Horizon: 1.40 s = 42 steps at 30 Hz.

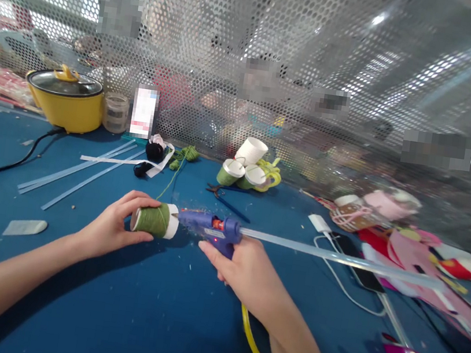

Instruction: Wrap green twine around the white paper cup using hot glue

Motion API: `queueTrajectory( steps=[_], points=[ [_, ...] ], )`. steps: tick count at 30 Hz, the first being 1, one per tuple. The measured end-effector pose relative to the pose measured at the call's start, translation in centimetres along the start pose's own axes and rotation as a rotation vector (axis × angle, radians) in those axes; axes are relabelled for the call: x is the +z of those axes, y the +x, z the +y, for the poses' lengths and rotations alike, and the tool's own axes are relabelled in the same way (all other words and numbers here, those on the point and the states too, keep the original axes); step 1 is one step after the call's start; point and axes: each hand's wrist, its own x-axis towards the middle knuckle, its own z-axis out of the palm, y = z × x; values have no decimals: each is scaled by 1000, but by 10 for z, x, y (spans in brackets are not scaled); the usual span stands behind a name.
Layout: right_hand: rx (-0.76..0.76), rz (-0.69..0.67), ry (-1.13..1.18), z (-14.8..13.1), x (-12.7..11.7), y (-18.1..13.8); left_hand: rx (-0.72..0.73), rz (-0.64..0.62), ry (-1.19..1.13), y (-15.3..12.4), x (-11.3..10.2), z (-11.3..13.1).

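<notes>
My left hand (122, 220) is closed round a white paper cup (172, 222) lying on its side in the grip, mostly wrapped in green yarn (154, 220). A thin green strand runs from it up to a small yarn ball (189, 153) at the back. In my right hand (244, 265) is a blue hot glue gun (214, 229), its nozzle at the cup's bare white end; whether they touch I cannot tell. From the gun's rear a long clear glue stick (338, 256) sticks out to the right. A yellow cord (253, 343) hangs below my right hand.
Pliers (227, 199) lie before several cups (251, 151), some green-wrapped. Loose glue sticks (83, 169) and a yellow electric pot (68, 103) are at the left. A phone (359, 264) with a white cable and pink craft material (412, 260) lie right. Perforated metal mesh (219, 40) stands behind.
</notes>
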Motion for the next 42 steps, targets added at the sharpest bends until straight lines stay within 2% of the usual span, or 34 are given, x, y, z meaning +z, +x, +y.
queueTrajectory(
  steps=[15, 21, 25, 28, 31, 32, 38, 42],
  points=[
    [-38, -36, -17, -1, 0, -5, -208, 48, -205, 0, 2, -3],
    [29, -26, 45, -3, -1, -4, -143, 48, -210, 0, 2, -3],
    [66, 13, 178, 0, -6, 0, -95, 37, -159, 0, 2, -3],
    [42, 58, 345, 14, -13, 9, -90, 28, -128, 0, 3, -4],
    [50, 251, 418, 37, -18, 25, -76, 26, -94, -1, 4, -5],
    [78, 290, 402, 46, -19, 30, -71, 26, -85, -1, 4, -5],
    [242, 282, 271, 95, -1, 56, -58, 35, -59, -1, 4, -3],
    [269, 299, 74, 109, 6, 59, -14, 32, -10, 0, 4, -2]
  ],
)
